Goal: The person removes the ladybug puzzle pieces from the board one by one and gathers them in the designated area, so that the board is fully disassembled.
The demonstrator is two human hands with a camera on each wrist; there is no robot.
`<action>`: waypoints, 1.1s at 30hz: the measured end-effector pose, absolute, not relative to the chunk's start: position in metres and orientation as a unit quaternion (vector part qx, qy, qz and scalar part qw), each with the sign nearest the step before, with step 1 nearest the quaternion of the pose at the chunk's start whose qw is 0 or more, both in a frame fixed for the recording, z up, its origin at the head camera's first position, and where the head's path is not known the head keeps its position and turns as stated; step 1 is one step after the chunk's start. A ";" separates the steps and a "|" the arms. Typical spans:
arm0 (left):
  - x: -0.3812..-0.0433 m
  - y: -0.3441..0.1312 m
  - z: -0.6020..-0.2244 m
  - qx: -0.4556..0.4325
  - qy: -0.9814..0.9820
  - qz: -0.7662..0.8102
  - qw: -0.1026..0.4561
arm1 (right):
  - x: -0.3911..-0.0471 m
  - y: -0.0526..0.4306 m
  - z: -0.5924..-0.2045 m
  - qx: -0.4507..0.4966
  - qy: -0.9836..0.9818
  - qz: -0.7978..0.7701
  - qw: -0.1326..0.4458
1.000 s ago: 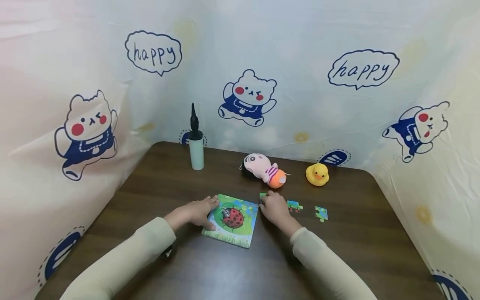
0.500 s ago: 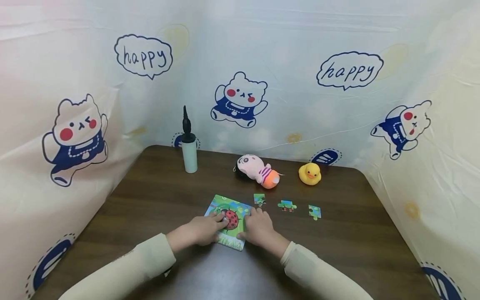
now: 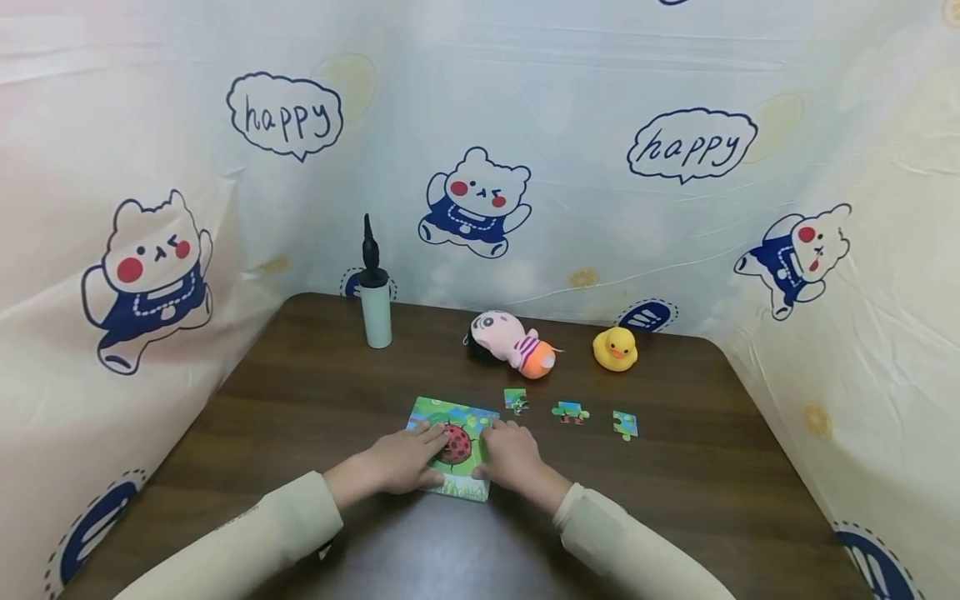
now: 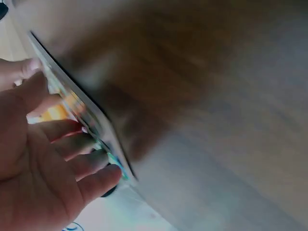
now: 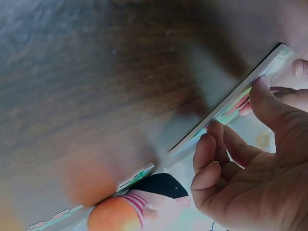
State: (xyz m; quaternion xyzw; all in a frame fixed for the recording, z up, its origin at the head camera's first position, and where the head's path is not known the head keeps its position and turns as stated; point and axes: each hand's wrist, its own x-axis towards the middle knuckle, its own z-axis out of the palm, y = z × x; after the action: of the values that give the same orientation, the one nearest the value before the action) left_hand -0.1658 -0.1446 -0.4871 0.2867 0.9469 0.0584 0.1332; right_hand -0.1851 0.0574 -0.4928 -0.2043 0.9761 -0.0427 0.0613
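Observation:
A square jigsaw puzzle [image 3: 463,485] with a ladybug picture lies on the table between both hands. My left hand [image 3: 401,458] rests on its left side, fingers stretched over the ladybug. Along the right edge, my right hand [image 3: 516,458] touches the puzzle with thumb and fingertips. In the right wrist view, that hand's [image 5: 250,173] outer fingers are bent and hold nothing. The left wrist view has the left hand's [image 4: 43,154] fingers lying on the puzzle's [image 4: 89,108] top face. Three loose puzzle pieces, a left one [image 3: 515,398], a middle one [image 3: 571,411] and a right one [image 3: 626,423], lie beyond the right hand.
Behind the pieces, a plush doll [image 3: 513,342] lies on its side near a yellow rubber duck [image 3: 616,348]. A pale green hand pump [image 3: 377,312] with a black top stands at the back left. Printed cloth [image 3: 480,100] hangs around the dark wooden table [image 3: 300,400].
My right hand has left the leftmost loose piece and come down to the puzzle's right edge. My left hand has slid from the left edge onto the picture. The head view has shifted slightly.

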 end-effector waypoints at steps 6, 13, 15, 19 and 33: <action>-0.168 -0.154 -0.494 0.311 0.940 0.058 0.129 | -0.187 0.053 -0.492 -0.220 0.972 -0.034 0.071; -0.171 -0.156 -0.485 0.283 0.950 0.030 0.132 | -0.193 0.051 -0.486 -0.200 0.976 -0.038 0.081; -0.171 -0.156 -0.482 0.275 0.949 0.028 0.149 | -0.194 0.053 -0.485 -0.200 0.975 -0.044 0.085; -0.168 -0.156 -0.479 0.264 0.951 0.022 0.160 | -0.195 0.054 -0.485 -0.208 0.974 -0.045 0.081; -0.160 -0.148 -0.474 0.302 0.952 -0.035 -0.023 | -0.198 0.054 -0.485 -0.197 0.976 -0.050 0.080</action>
State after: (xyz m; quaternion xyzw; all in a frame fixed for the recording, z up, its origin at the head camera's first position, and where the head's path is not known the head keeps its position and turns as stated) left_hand -0.1596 -0.1482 -0.4745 0.3022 0.9523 -0.0350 -0.0226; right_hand -0.1979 0.0536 -0.4852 -0.1972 0.9758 -0.0500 0.0800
